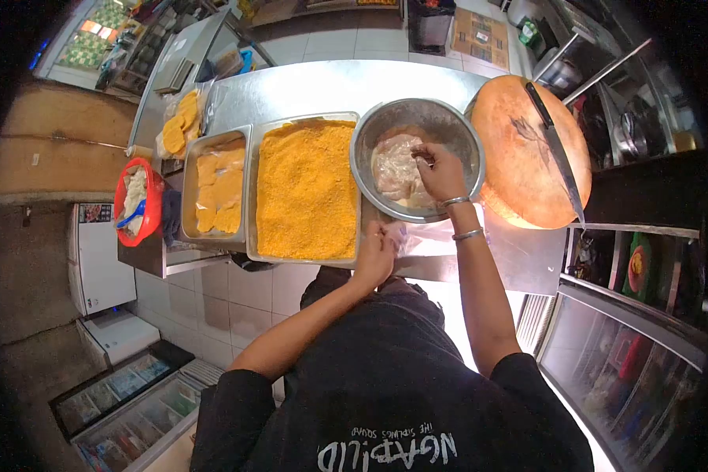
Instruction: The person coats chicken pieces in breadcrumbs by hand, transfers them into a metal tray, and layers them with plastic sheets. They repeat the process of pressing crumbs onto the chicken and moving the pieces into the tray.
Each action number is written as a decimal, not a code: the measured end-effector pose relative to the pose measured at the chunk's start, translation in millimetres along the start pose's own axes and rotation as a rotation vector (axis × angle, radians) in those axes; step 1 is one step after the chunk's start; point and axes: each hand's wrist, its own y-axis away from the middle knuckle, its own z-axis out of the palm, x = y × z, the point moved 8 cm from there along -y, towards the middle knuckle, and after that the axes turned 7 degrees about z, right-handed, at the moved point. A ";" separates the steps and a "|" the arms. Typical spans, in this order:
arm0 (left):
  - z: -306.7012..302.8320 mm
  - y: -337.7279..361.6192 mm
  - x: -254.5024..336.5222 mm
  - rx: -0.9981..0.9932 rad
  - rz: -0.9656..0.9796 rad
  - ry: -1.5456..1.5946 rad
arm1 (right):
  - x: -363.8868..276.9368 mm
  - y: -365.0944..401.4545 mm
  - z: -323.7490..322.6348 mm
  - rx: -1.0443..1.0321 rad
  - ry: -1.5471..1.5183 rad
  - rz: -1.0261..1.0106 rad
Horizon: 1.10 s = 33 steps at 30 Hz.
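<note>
Pale, wet raw meat (398, 167) lies in a round metal bowl (367, 185). My right hand (440, 171) reaches into this bowl with bent fingers drawn together over the meat; whether a piece is between them I cannot make out. Below the bowl, by the table's near edge, my left hand (376, 256) has its fingers curled beside a clear plastic bag (405, 238). What those fingers hold, if anything, is hidden. Left of the bowl stands a tray (250, 248) full of orange-yellow crumbs (307, 189).
A smaller metal tray (187, 224) holds flat crumb-coated pieces (219, 189). More coated pieces (179, 126) lie in plastic behind it. At far left is a red basin (156, 193) with a blue spoon (134, 214). A knife (557, 149) rests on the round wooden board (519, 173) at right.
</note>
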 end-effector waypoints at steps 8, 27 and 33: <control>-21.6 -14.7 92.4 -0.037 0.196 -0.100 | 1.3 0.0 -3.5 0.034 0.032 0.013; -429.0 -28.2 91.9 0.653 0.097 0.798 | -12.7 24.1 -6.9 0.239 0.194 0.085; -488.1 -86.3 34.9 0.423 -0.100 0.541 | -25.7 27.3 12.7 0.256 0.170 0.111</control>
